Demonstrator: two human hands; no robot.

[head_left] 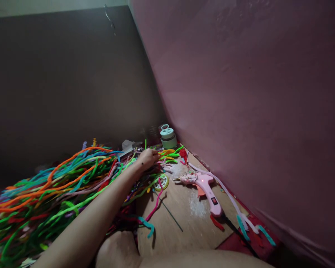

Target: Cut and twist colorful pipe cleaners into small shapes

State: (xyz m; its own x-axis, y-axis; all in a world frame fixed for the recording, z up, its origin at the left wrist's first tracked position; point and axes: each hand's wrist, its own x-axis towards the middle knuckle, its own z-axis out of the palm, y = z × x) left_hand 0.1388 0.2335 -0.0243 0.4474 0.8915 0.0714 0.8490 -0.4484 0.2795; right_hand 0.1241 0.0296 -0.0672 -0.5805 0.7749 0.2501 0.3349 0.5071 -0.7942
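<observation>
My left hand (149, 158) reaches out to the far part of the board, its fingers curled among short pipe cleaners. What the fingertips grip is hidden. Just right of them lie green and orange pipe cleaners (167, 152). A yellow-green ring-shaped spool (161, 182) lies on the board below the hand, a pink pipe cleaner (158, 203) trailing over it. To the right, a pink glue gun (205, 184) rests on its side, nozzle pointing left, a small red light showing. My right hand is out of sight.
A big heap of colourful pipe cleaners (58, 190) fills the left. The wooden board (167, 238) carries a thin dark green stick (171, 216) and whitish patches. A pale green lidded container (168, 137) stands in the corner, near the pink wall (248, 93). My bare legs border the front.
</observation>
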